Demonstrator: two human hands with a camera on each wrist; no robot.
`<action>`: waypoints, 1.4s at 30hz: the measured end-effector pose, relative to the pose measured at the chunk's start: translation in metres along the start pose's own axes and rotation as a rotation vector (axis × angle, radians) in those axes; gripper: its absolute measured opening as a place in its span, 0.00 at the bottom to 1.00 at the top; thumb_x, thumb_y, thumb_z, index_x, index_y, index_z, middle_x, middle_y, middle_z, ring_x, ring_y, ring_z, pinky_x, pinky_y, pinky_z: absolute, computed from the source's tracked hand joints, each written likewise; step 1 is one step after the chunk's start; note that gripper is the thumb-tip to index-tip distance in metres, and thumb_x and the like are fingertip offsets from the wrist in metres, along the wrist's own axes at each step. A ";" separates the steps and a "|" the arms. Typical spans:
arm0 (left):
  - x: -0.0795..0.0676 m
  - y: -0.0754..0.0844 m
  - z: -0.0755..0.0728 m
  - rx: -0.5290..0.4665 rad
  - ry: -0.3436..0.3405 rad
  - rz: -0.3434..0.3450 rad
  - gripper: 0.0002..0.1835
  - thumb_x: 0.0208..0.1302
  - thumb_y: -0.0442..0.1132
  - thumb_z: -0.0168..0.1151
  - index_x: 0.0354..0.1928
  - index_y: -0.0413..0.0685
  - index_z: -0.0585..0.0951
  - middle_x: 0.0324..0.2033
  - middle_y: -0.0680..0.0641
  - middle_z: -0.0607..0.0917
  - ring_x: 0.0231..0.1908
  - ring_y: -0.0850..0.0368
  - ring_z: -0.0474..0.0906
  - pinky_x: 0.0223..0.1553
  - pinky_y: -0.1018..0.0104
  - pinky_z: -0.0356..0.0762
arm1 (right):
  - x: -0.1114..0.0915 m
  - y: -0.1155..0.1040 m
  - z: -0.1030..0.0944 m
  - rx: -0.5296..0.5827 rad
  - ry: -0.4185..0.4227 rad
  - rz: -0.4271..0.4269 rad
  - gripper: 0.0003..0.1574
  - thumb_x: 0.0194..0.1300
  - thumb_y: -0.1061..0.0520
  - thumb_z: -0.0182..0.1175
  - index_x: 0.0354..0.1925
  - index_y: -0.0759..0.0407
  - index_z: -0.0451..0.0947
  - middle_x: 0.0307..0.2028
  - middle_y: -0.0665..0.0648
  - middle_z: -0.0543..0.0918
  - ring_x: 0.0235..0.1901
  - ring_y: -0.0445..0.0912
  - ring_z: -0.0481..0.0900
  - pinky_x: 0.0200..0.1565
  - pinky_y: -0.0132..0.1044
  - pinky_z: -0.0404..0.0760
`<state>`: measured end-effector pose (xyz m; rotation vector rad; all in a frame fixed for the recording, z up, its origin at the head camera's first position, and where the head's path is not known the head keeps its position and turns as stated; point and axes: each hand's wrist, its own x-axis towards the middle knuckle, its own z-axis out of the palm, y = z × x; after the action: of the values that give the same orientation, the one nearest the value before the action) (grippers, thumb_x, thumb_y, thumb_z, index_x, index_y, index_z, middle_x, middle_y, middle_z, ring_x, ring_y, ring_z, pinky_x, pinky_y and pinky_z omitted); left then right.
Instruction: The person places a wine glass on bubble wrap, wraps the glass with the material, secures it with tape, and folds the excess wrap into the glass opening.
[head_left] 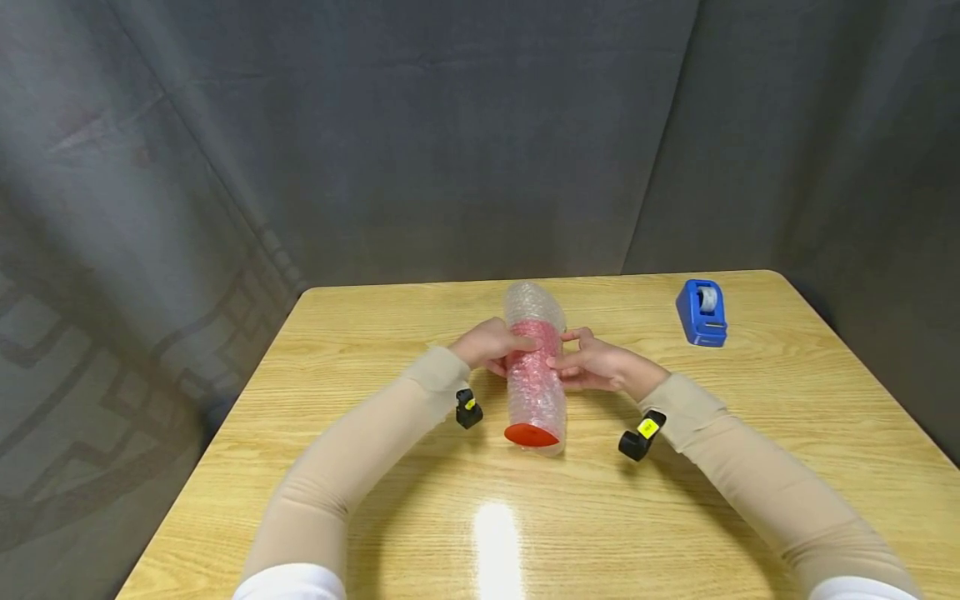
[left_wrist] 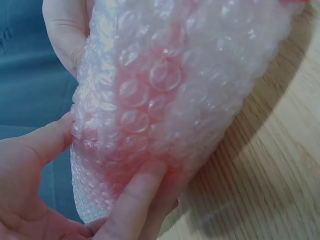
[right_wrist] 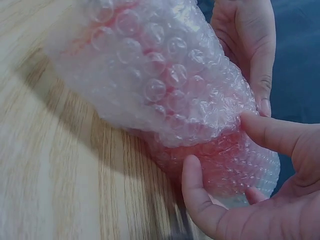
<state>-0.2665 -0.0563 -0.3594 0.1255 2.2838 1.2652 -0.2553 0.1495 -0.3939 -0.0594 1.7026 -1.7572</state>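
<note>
A red object rolled in clear bubble wrap lies lengthwise near the middle of the table, in front of the person. Its flat red end shows at the near opening, and loose wrap extends past the far end. On its left side the left hand grips it, thumb across the top and fingers low on the side, as the left wrist view also shows on the wrap. From the right, the right hand holds the wrap between thumb and fingers, close to an overlapping layer edge. What the red object is stays hidden.
A blue tape dispenser with a roll of clear tape stands at the back right of the wooden table. Dark grey curtains hang behind the table and along its sides.
</note>
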 end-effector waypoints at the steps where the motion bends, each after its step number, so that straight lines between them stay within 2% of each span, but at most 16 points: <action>1: 0.000 0.000 0.001 0.004 0.008 -0.001 0.21 0.62 0.47 0.64 0.45 0.35 0.74 0.32 0.45 0.79 0.24 0.57 0.78 0.44 0.50 0.84 | 0.000 0.000 0.000 -0.009 -0.001 -0.003 0.45 0.70 0.65 0.52 0.68 0.60 0.30 0.39 0.59 0.77 0.36 0.42 0.82 0.50 0.40 0.82; 5: 0.002 0.002 0.004 0.019 0.040 -0.006 0.24 0.61 0.47 0.66 0.47 0.34 0.74 0.34 0.44 0.80 0.25 0.56 0.78 0.45 0.49 0.84 | -0.001 -0.001 -0.001 -0.032 -0.007 -0.016 0.44 0.70 0.66 0.52 0.67 0.62 0.32 0.41 0.60 0.76 0.38 0.43 0.82 0.56 0.45 0.79; 8: 0.002 0.003 0.006 0.027 0.062 -0.008 0.25 0.60 0.48 0.67 0.48 0.33 0.74 0.35 0.42 0.81 0.25 0.55 0.78 0.44 0.49 0.84 | -0.002 -0.001 -0.003 -0.048 -0.011 -0.022 0.44 0.69 0.66 0.52 0.67 0.64 0.32 0.42 0.60 0.75 0.38 0.43 0.82 0.57 0.45 0.79; 14: 0.003 0.004 0.008 0.062 0.093 -0.007 0.26 0.60 0.48 0.67 0.49 0.33 0.74 0.37 0.41 0.81 0.26 0.53 0.80 0.42 0.51 0.85 | -0.002 -0.004 -0.003 -0.076 0.015 -0.019 0.43 0.69 0.66 0.52 0.67 0.67 0.34 0.38 0.58 0.76 0.34 0.42 0.81 0.49 0.38 0.83; 20: 0.003 0.005 0.008 0.059 0.092 -0.022 0.26 0.60 0.49 0.67 0.48 0.33 0.74 0.38 0.41 0.81 0.28 0.52 0.81 0.42 0.52 0.85 | -0.001 -0.006 0.001 -0.255 0.108 -0.045 0.45 0.66 0.61 0.57 0.67 0.73 0.40 0.45 0.59 0.71 0.38 0.43 0.74 0.46 0.35 0.80; 22: 0.003 0.005 0.008 0.060 0.092 -0.028 0.26 0.60 0.49 0.67 0.47 0.33 0.74 0.37 0.41 0.81 0.28 0.53 0.80 0.43 0.51 0.85 | -0.001 -0.006 0.002 -0.286 0.141 -0.053 0.45 0.64 0.62 0.58 0.66 0.73 0.41 0.44 0.59 0.72 0.37 0.43 0.73 0.43 0.35 0.78; 27: 0.003 0.004 0.008 0.076 0.100 -0.039 0.25 0.60 0.50 0.67 0.45 0.34 0.75 0.35 0.42 0.80 0.26 0.54 0.79 0.42 0.52 0.85 | 0.000 -0.005 0.003 -0.217 0.100 -0.083 0.35 0.64 0.65 0.56 0.59 0.66 0.44 0.41 0.59 0.73 0.36 0.41 0.77 0.46 0.38 0.82; 30: 0.004 0.004 0.008 0.080 0.101 -0.036 0.25 0.60 0.50 0.67 0.45 0.35 0.75 0.35 0.42 0.80 0.25 0.54 0.78 0.42 0.52 0.85 | -0.001 -0.004 0.004 -0.192 0.071 -0.094 0.28 0.65 0.67 0.54 0.55 0.65 0.48 0.42 0.59 0.69 0.37 0.41 0.77 0.47 0.38 0.82; 35: 0.004 0.004 0.007 0.073 0.092 -0.035 0.26 0.60 0.50 0.67 0.47 0.35 0.74 0.36 0.42 0.81 0.27 0.54 0.79 0.42 0.52 0.85 | -0.002 -0.006 0.005 -0.208 0.055 -0.085 0.26 0.66 0.66 0.52 0.55 0.69 0.50 0.45 0.61 0.66 0.38 0.42 0.75 0.48 0.37 0.82; 42: 0.003 0.003 0.007 0.049 0.076 -0.023 0.25 0.60 0.50 0.68 0.47 0.35 0.75 0.37 0.41 0.81 0.27 0.53 0.80 0.42 0.51 0.85 | -0.002 -0.007 0.004 -0.240 0.014 -0.093 0.21 0.70 0.61 0.50 0.52 0.69 0.52 0.44 0.60 0.67 0.38 0.42 0.74 0.48 0.34 0.82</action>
<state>-0.2658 -0.0481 -0.3607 0.0691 2.3749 1.2219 -0.2544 0.1460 -0.3863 -0.2356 1.9413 -1.6128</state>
